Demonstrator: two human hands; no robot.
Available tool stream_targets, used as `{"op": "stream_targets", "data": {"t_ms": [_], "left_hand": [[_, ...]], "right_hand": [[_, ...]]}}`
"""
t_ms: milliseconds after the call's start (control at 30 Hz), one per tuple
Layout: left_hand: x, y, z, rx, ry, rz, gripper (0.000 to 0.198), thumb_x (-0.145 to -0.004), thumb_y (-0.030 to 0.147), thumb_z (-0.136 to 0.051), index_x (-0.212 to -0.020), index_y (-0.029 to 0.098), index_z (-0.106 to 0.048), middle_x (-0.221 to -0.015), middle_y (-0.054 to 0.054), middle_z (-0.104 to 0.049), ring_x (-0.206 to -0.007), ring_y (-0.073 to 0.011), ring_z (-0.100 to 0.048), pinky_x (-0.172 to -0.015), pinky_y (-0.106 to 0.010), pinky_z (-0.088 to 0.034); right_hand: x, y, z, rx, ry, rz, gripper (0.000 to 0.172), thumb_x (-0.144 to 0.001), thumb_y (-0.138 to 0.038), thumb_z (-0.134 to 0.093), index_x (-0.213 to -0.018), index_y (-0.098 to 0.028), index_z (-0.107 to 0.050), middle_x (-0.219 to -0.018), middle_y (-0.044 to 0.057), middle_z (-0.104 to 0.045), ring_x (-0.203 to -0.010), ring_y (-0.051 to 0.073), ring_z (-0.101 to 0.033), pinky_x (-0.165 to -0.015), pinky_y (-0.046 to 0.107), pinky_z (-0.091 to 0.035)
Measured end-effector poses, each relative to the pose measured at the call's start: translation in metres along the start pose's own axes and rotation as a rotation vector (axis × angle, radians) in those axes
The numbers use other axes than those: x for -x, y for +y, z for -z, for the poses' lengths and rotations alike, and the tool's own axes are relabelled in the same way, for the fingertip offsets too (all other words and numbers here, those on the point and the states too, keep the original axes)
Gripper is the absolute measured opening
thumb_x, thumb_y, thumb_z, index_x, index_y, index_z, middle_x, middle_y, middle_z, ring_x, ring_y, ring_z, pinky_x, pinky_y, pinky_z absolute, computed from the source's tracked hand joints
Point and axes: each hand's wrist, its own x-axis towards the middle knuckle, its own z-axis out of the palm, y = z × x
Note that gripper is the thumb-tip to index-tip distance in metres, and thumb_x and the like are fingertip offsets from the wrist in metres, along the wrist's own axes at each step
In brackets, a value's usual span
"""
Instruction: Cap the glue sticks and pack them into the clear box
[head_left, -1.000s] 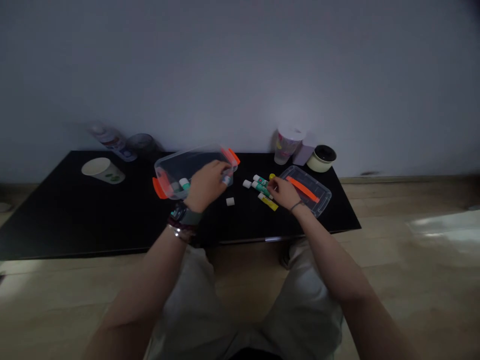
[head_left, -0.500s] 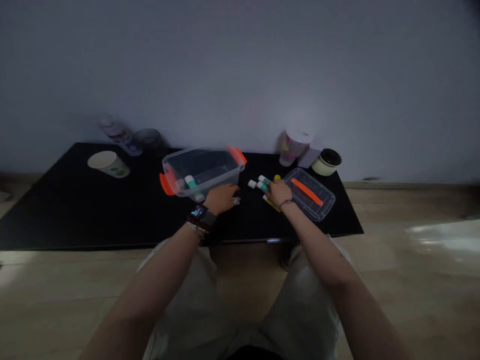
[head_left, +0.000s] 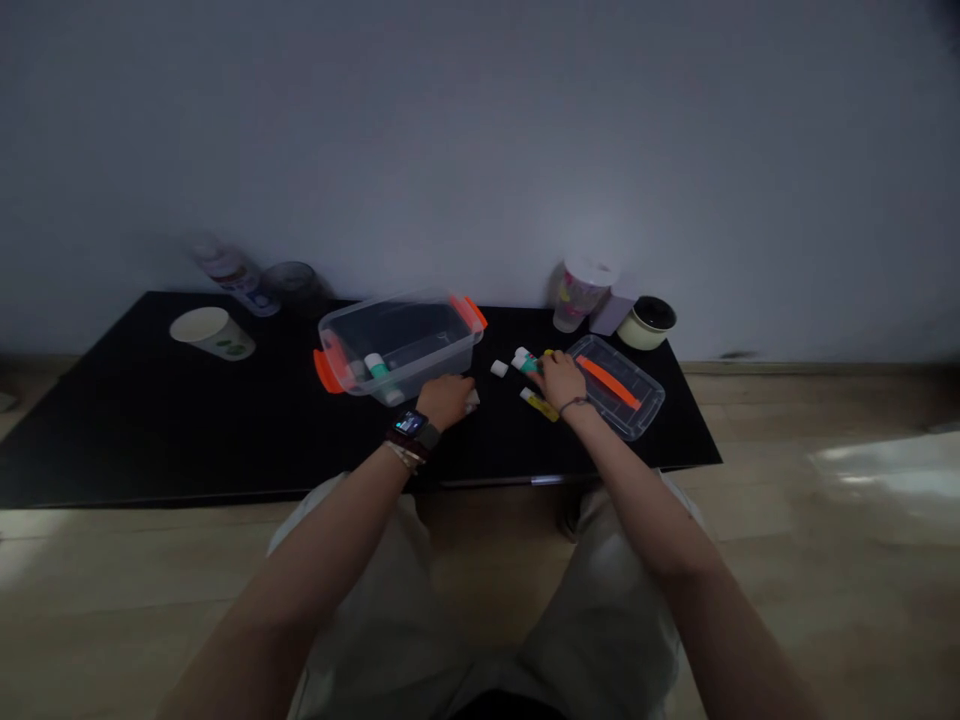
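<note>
On the black tabletop (head_left: 187, 440), the left hand (head_left: 444, 402) was seen curled narrowly against a small white cap (head_left: 472, 402), though a grip could not be told. The right hand's (head_left: 561, 381) fingers (head_left: 541, 368) were drawn together at a teal-and-white glue stick (head_left: 526, 361), and a yellow glue stick (head_left: 538, 405) was placed just below. A loose white cap (head_left: 499, 368) was seen nearby, a clear plastic lid (head_left: 616, 387) was laid to the right, and an orange-handled clear plastic box (head_left: 397, 345) was set to the left.

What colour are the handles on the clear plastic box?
Bright orange; the handle shows best in the head view.
</note>
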Motion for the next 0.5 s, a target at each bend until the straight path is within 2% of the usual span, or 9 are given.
{"op": "stream_targets", "data": {"t_ms": [133,267,367,500], "left_hand": [[-0.004,-0.001,0.000,0.297,0.094,-0.034,0.029,-0.087,0.036,-0.060,-0.112,0.022,-0.067,-0.114,-0.009,-0.073,-0.103,-0.0267,-0.067,-0.086,-0.035,-0.051],[-0.009,0.000,-0.004,0.692,0.189,-0.142,0.039,-0.084,0.046,-0.061,-0.111,0.018,-0.067,-0.107,-0.008,-0.074,-0.094,-0.0228,-0.068,-0.086,-0.034,-0.052],[-0.009,0.005,-0.004,0.838,0.207,-0.200,0.048,-0.087,0.053,-0.056,-0.114,0.015,-0.067,-0.110,-0.010,-0.073,-0.096,-0.0236,-0.067,-0.089,-0.037,-0.052],[-0.003,0.014,-0.001,0.952,0.133,-0.255,0.059,-0.089,0.061,-0.050,-0.120,0.014,-0.067,-0.115,-0.012,-0.071,-0.100,-0.0249,-0.065,-0.091,-0.039,-0.051]], "right_hand": [[0.002,0.013,0.005,-0.358,-0.062,-0.038,0.027,-0.101,-0.038,-0.049,-0.109,-0.015,-0.061,-0.103,0.011,-0.069,-0.095,0.020,-0.064,-0.085,0.030,-0.047],[0.013,0.022,0.003,-0.712,-0.126,0.180,0.019,-0.099,-0.034,-0.049,-0.102,-0.017,-0.057,-0.093,0.003,-0.067,-0.082,0.014,-0.061,-0.078,0.025,-0.047],[0.026,0.024,0.007,-0.776,-0.158,0.276,0.021,-0.098,-0.036,-0.048,-0.104,-0.018,-0.057,-0.087,0.000,-0.064,-0.079,0.014,-0.059,-0.075,0.026,-0.048],[0.042,0.024,0.022,-0.703,-0.133,0.345,0.025,-0.099,-0.037,-0.047,-0.109,-0.018,-0.060,-0.093,0.003,-0.066,-0.086,0.017,-0.061,-0.081,0.029,-0.048]]}}
